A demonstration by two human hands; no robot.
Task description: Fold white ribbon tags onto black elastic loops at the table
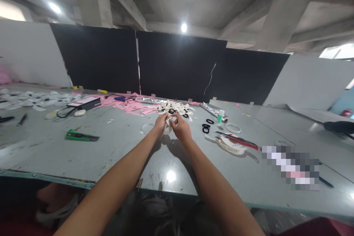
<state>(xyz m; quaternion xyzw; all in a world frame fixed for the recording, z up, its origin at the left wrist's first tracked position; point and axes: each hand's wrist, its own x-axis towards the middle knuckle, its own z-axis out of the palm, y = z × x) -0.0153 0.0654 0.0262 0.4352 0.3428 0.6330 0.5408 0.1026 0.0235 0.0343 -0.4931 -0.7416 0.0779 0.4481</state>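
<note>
Close together over the middle of the table, my left hand [159,124] and my right hand [181,127] pinch a short strip of cream ribbon [167,128] between their fingertips. Part of the strip hangs below the fingers; whether it wraps around anything is hidden. Just beyond lies a pile of cream ribbon pieces [181,108] with black rings among them. Several loose black rings [205,130] lie to the right of my right hand. Farther right, a printed cream ribbon [232,149] lies loosely coiled beside a red-handled cutting tool [246,141].
At left are a green utility knife [80,136], a dark box-shaped device [87,103] with a cable, and white strips [30,99]. Pink strips [129,105] and a foil roll [211,110] lie at the back. A small white-and-green bottle [220,117] stands right. Dark panels [179,66] border the table.
</note>
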